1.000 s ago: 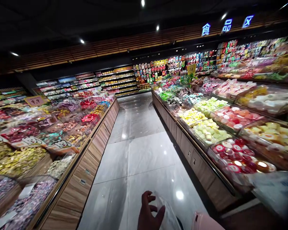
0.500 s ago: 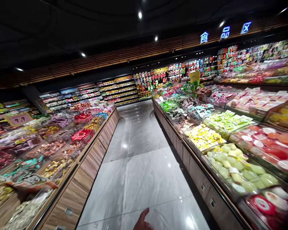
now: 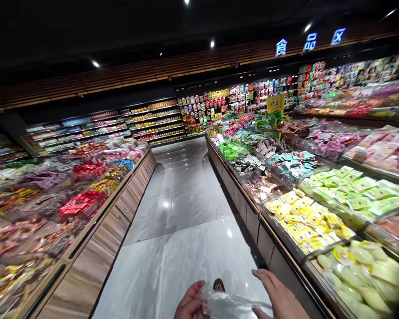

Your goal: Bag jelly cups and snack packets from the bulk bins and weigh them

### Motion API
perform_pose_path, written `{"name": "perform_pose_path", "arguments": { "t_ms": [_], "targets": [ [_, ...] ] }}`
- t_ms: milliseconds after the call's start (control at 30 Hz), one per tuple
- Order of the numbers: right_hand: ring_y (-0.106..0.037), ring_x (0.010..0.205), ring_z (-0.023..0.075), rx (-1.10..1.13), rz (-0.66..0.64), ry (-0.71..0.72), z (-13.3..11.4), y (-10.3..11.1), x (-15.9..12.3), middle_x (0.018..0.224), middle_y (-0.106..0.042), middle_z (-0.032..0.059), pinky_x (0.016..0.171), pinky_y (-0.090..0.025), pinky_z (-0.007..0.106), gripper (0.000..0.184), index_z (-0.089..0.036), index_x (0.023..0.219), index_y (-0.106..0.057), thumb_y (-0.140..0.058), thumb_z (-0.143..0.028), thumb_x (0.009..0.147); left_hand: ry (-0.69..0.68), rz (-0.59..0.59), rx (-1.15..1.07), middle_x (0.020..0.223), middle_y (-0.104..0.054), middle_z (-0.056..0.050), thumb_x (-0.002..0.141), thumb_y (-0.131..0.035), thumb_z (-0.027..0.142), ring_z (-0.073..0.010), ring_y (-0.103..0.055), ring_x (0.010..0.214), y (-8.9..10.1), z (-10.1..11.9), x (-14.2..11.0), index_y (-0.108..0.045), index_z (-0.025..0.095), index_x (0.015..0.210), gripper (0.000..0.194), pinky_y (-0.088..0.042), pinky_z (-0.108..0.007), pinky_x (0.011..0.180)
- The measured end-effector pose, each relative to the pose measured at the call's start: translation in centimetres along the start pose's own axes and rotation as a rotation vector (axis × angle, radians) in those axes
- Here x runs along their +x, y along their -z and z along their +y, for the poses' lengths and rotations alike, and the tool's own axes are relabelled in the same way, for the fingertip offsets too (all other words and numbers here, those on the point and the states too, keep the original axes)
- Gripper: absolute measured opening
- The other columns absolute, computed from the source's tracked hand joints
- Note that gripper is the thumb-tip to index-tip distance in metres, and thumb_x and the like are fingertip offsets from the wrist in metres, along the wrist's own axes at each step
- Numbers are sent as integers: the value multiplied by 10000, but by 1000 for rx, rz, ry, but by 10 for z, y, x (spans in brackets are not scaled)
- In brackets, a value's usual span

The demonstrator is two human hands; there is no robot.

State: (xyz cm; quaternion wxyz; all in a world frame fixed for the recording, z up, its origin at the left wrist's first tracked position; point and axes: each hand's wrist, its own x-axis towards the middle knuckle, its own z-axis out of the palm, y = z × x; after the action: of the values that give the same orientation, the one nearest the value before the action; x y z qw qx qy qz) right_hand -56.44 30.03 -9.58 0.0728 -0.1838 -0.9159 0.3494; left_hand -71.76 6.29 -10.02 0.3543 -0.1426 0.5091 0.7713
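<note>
My left hand (image 3: 190, 302) is at the bottom middle, its fingers closed on the edge of a clear plastic bag (image 3: 231, 305). The bag looks thin and crumpled, and its lower part is cut off by the frame. On the bag's other side is my right hand (image 3: 279, 294), with its fingers stretched out and the thumb held apart from them. The bag's far edge reaches close to that thumb; whether they touch I cannot tell. A brown shoe tip (image 3: 218, 285) shows just beyond the bag on the floor.
A grey tiled aisle (image 3: 182, 190) runs ahead between wood-sided display bins. The right bins hold yellow packets (image 3: 306, 219), green packets (image 3: 362, 186) and pale green jelly cups (image 3: 365, 270). Red-wrapped sweets (image 3: 83, 204) lie on the left. Stocked shelves (image 3: 156, 119) line the back.
Both hands are now in view with a plastic bag, where only part of one hand showed before. The view has moved forward along the aisle, bringing the bins closer.
</note>
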Motion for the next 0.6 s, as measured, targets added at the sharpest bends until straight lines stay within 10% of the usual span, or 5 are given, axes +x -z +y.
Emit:
{"name": "perform_pose_path", "arguments": {
  "t_ms": [167,367,600],
  "targets": [
    [-703,876,220,-20,-103,-8,-27,-16,148,906,-763,42,782,-480,248,197,-283,897,-733,-548,-290,827,8,-151,75,543,-529,38,508,-742,203,-69,-396,415,-56,80,104,-653,194,797,303,-284,-200,448],
    [-640,670,197,156,30,-148,-27,18,323,672,-702,32,648,-437,245,369,-226,656,-637,-438,-417,901,-18,-302,423,539,-475,62,580,-792,323,-69,-344,441,-97,196,214,-682,208,858,321,-258,-210,487],
    [-623,664,203,156,50,-238,2,48,457,638,-676,18,619,-386,265,368,-222,645,-621,-461,-457,879,111,-508,634,528,-466,19,512,-836,667,-137,-460,529,-166,255,317,-784,132,836,627,-413,-297,629]
  ]
}}
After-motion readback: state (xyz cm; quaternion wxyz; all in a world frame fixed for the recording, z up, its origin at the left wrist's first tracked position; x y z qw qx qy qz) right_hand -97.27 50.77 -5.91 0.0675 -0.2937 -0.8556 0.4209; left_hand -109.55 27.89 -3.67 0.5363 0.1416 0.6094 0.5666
